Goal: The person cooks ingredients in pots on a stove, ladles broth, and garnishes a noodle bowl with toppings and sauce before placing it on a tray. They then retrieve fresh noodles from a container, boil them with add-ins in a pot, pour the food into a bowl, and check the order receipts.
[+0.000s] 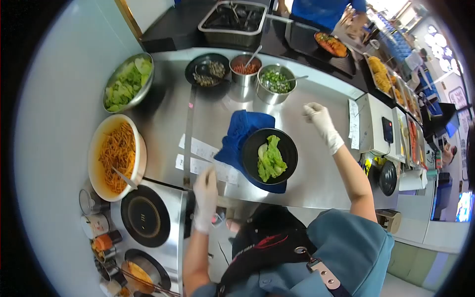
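On the steel counter, a black bowl (pixel 251 165) holds a few green lettuce leaves (pixel 271 161). It rests on a crumpled blue cloth (pixel 236 136). My left hand (pixel 205 195), in a white glove, is near the counter's front edge, left of the bowl and apart from it. Its fingers are drawn together, and nothing shows in them. My right hand (pixel 320 121), also gloved in white, is up and to the right of the bowl. Its fingers curl inward with nothing visible between them. Neither hand touches the bowl.
A bowl of lettuce (pixel 129 81), a large bowl of noodles (pixel 141 153), a black bowl (pixel 203 79) and two steel pots of chopped food stand around the counter. An induction cooktop (pixel 175 237) is at lower left. Another person (pixel 316 12) stands across the counter.
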